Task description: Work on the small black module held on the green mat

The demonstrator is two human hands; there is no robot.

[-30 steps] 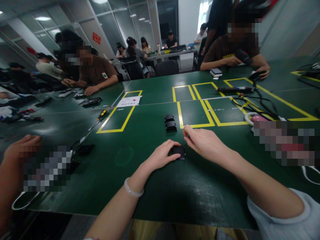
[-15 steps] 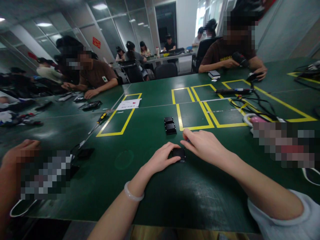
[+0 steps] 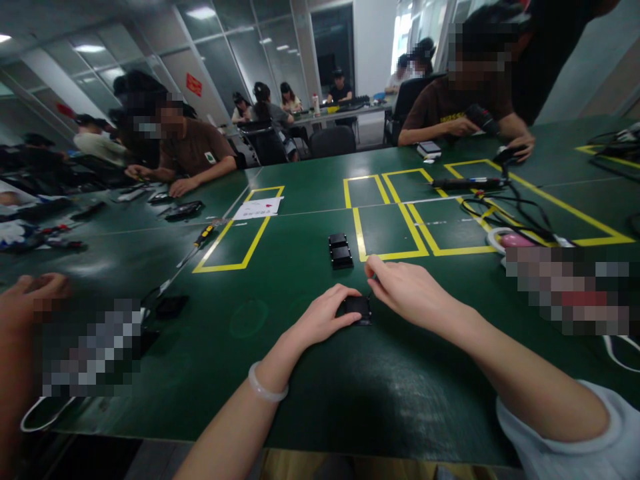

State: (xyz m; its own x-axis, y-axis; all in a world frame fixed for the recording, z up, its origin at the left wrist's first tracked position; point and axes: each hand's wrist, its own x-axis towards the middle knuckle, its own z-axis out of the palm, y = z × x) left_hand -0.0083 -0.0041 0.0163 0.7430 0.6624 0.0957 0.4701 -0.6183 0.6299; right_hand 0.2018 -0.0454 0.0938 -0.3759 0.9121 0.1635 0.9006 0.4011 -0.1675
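L hand (image 3: pixel 334 311) hides block's (image 3: pixel 359 308) L side; dark bit (image 3: pixel 371 293) pinched in R hand (image 3: pixel 407 285) too small to ID. Paper (image 3: pixel 259 208) txt illegible. Co-worker's arm (image 3: pixel 14 333) cut by L edge, sleeve (image 3: pixel 555 427) by btm.

an office-like workshop: glass partitions (image 3: pixel 240 60), a black chair (image 3: pixel 333 141), and people (image 3: pixel 193 143) seated at a green tabletop (image 3: pixel 430 393) bearing yellow tape outlines (image 3: pixel 395 257) and a screwdriver (image 3: pixel 205 235).

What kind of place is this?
Probably a workroom: there's a big green table marked with yellow lines, a screwdriver lying on it, and people sitting around it.
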